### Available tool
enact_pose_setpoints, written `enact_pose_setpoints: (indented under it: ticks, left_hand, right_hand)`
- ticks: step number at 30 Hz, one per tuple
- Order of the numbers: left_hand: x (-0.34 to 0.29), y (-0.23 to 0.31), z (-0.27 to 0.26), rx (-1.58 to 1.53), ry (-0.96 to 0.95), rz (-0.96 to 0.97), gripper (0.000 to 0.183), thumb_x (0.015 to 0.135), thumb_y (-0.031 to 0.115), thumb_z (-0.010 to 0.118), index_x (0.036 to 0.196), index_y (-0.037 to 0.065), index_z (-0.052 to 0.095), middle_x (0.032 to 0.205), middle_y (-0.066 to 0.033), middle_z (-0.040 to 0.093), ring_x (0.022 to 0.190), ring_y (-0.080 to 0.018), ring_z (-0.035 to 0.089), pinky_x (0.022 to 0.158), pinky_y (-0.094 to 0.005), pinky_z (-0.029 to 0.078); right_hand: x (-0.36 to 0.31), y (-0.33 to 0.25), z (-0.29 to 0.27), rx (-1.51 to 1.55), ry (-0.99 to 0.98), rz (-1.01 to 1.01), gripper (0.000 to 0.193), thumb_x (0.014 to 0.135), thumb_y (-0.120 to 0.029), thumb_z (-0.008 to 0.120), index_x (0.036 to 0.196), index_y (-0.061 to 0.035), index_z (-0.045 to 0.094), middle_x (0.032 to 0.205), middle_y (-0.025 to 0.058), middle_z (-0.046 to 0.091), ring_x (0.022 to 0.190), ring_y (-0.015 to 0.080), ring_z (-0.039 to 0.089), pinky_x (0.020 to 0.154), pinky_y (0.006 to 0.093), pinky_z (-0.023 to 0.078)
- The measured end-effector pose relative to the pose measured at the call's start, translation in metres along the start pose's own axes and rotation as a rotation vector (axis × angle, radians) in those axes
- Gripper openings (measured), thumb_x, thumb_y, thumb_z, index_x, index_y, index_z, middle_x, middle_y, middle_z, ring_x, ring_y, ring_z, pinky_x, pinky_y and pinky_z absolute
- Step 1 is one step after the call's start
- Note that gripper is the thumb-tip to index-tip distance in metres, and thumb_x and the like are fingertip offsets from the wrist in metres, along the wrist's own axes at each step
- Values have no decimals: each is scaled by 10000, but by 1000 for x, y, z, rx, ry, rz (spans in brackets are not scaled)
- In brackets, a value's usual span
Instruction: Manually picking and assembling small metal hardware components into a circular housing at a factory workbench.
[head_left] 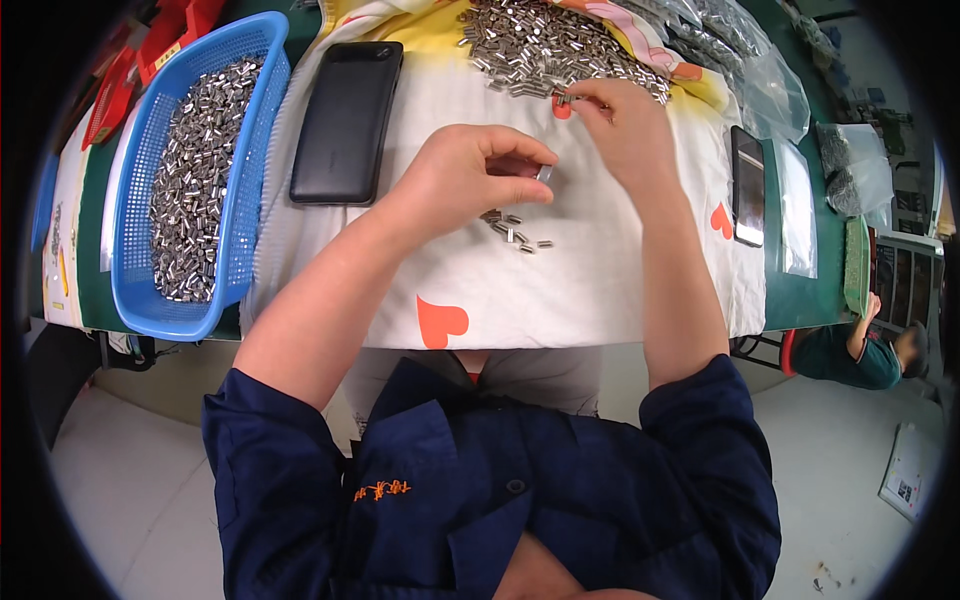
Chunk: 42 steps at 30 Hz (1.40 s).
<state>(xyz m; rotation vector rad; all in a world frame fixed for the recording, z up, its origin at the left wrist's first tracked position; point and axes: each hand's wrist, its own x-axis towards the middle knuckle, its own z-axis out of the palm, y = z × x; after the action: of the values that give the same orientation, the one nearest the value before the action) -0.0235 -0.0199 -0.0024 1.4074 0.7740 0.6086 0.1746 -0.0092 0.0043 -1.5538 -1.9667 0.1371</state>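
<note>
My left hand (480, 175) is closed over the white cloth, with a small metal cylinder (545, 173) pinched between thumb and fingertips. Below it lie several loose cylinders (512, 236) on the cloth. At the near edge of a large pile of metal cylinders (545, 50), my right hand (622, 115) has its thumb and fingers pinched together around a small metal cylinder (565, 99). A red heart print (561, 109) on the cloth shows just under those fingertips.
A blue plastic basket (270, 100) full of similar cylinders stands at the left. Beside it lies a black power bank (347, 122). A phone (747, 187) rests at the cloth's right edge, near clear plastic bags (775, 95). Another person (850, 355) sits at the far right.
</note>
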Motion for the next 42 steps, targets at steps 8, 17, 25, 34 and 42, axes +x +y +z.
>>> enact_pose_setpoints:
  ticks: [8,17,25,34,42]
  left_hand:
    - [7,-2,-9,-274,104,27,263,757,68,645,1007,7,592,842,-22,625,749,-65,567,668,-207,469]
    - [6,-3,-13,-500,205,29,285,761,64,647,1025,-9,567,873,-49,615,741,-87,555,684,-205,464]
    - [6,-3,-11,-369,199,47,269,763,55,645,1014,-10,575,866,-53,628,775,-85,580,686,-196,465]
    - [4,-1,-9,-256,204,38,263,759,47,642,1002,-34,580,845,-61,639,755,-85,594,671,-189,470]
    - [5,-5,-1,-84,63,5,275,732,47,665,991,-14,597,858,-44,632,787,-68,576,683,-189,467]
  right_hand:
    - [-2,-4,9,-155,-59,-114,63,723,-116,591,740,-76,637,721,87,579,744,270,539,699,375,423]
    - [-7,-42,-13,541,-196,175,90,748,-76,590,812,-29,632,783,50,623,678,137,562,620,249,439]
    - [-13,-47,-9,304,-68,-67,64,719,-55,597,770,-21,616,768,63,623,684,187,580,621,275,454]
    - [-10,-43,-18,440,-268,105,94,717,-82,619,795,-31,618,709,44,617,646,140,567,612,249,450]
    - [1,-10,5,478,-139,281,141,732,-133,625,844,-46,629,742,42,613,686,126,565,648,245,454]
